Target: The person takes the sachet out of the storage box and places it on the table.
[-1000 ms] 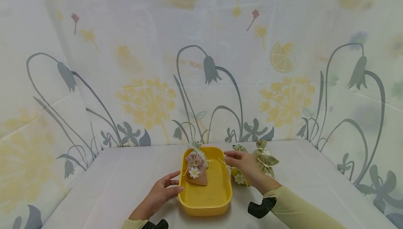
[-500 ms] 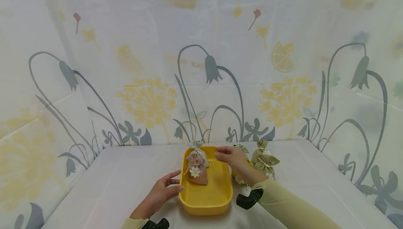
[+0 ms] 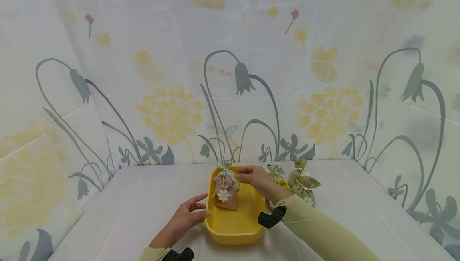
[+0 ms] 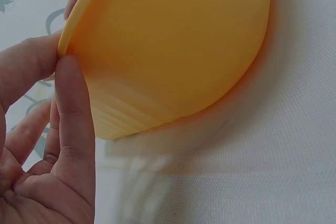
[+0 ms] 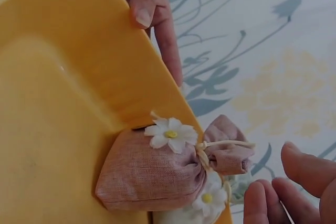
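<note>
A yellow tray (image 3: 235, 238) stands before me on the white cloth. My left hand (image 3: 185, 218) pinches its left rim between thumb and finger; the left wrist view shows the tray wall (image 4: 173, 51) close up. Inside, toward the far left, lies a pink drawstring sachet (image 5: 149, 174) with a white daisy. Behind it a pale green sachet (image 3: 225, 165), also with a daisy, leans at the far rim. My right hand (image 3: 256, 178) reaches over the tray's right side. In the right wrist view its thumb and fingers (image 5: 299, 167) are apart, near the pink sachet's tied neck, holding nothing.
To the tray's right stand two olive sachets, a front one (image 3: 305, 187) and a back one (image 3: 299, 168). Beside them a green-topped sachet (image 3: 276, 171) and a yellow one (image 3: 282, 183) are partly hidden by my right arm. A flower-printed sheet (image 3: 237, 105) rises behind the table.
My right hand has moved left, from above the sachets on the right to over the tray, near the pink and pale green sachets. The left hand keeps its place on the rim.
</note>
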Available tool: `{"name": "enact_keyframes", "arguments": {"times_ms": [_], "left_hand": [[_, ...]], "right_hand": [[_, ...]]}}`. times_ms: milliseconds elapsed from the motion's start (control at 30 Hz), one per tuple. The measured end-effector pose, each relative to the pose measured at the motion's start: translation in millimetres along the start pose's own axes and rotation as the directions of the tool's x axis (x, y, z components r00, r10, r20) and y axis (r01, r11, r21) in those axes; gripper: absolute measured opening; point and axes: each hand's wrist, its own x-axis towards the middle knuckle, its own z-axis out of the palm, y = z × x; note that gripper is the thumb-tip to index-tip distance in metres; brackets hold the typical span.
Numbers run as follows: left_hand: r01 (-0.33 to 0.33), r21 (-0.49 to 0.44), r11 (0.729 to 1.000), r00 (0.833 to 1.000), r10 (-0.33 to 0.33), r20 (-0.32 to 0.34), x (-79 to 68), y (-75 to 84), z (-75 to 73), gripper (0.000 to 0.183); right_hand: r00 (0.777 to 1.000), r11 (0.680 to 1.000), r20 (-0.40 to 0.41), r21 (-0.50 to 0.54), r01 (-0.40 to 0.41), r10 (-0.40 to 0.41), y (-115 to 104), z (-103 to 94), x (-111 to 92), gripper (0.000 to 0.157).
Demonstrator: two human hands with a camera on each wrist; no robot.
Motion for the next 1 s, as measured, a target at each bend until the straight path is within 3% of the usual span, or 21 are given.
{"name": "enact_keyframes", "arguments": {"times_ms": [300,567,1000], "left_hand": [[-0.012,-0.004,1.0,1.0,0.012,0.009,0.7,-0.6,-1.3,0.068],[-0.014,-0.004,1.0,1.0,0.014,0.016,-0.4,-0.5,-1.2,0.067],[-0.011,-0.01,1.0,1.0,0.011,0.01,-2.3,1.0,0.0,0.068]], "right_hand": [[0.999,1.0,0.031,0.008,0.015,-0.015,3,11.4,11,0.038],[0.997,0.998,0.075,-0.058,0.04,-0.035,8,20.0,16,0.038],[0.99,0.993,0.14,-0.109,0.052,-0.037,5,24.5,-3,0.026]]}}
